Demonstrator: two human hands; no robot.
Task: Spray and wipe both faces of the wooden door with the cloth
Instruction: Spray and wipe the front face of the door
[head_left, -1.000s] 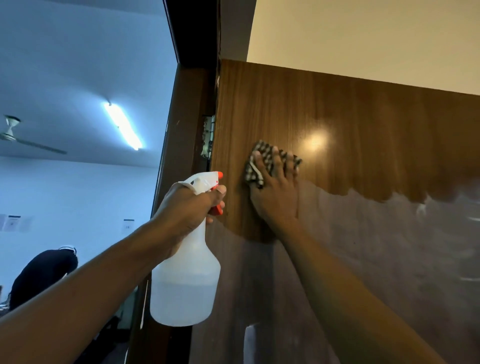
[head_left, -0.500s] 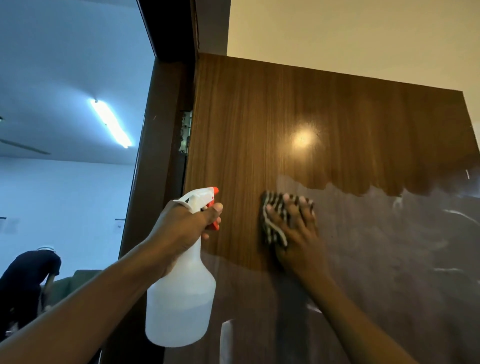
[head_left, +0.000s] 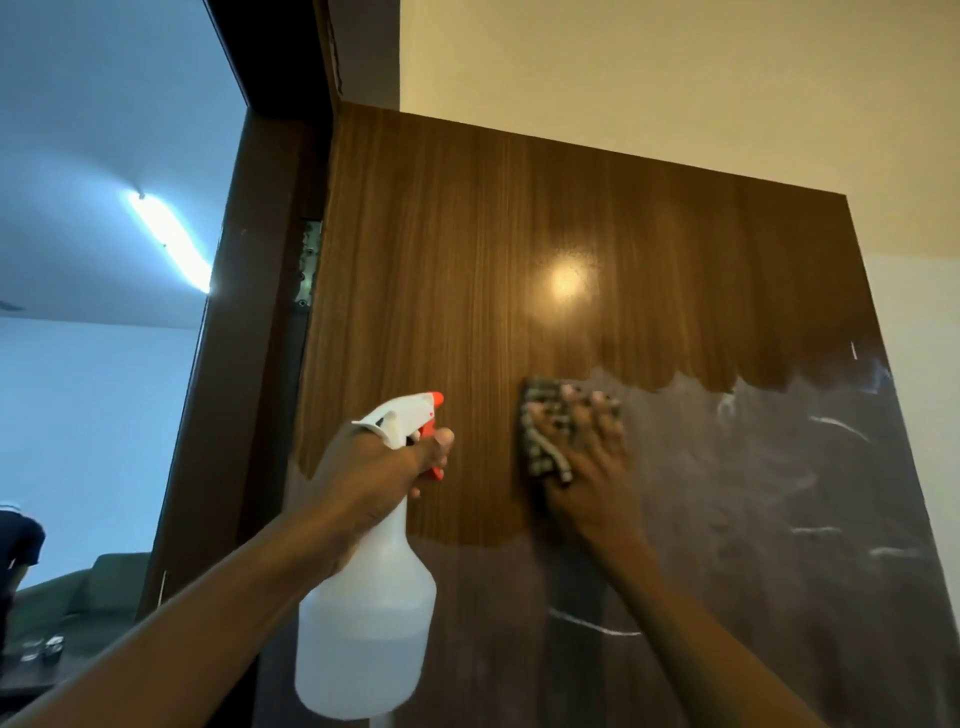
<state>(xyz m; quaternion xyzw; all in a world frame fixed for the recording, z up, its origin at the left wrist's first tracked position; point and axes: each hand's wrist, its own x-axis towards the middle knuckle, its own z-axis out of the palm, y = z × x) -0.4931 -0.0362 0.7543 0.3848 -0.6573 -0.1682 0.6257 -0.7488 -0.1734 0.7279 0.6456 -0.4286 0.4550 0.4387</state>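
Cloth (head_left: 540, 397) now lower on door (head_left: 467, 249) than second ago; right hand (head_left: 587, 467), fingers spread, presses it. Left hand (head_left: 374, 467) at 9 o'clock grips spray bottle (head_left: 369, 623).

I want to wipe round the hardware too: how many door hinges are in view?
1. The hinge sits on the left edge of the wooden door, near the top, beside the dark frame. Lower hinges may lie out of view.
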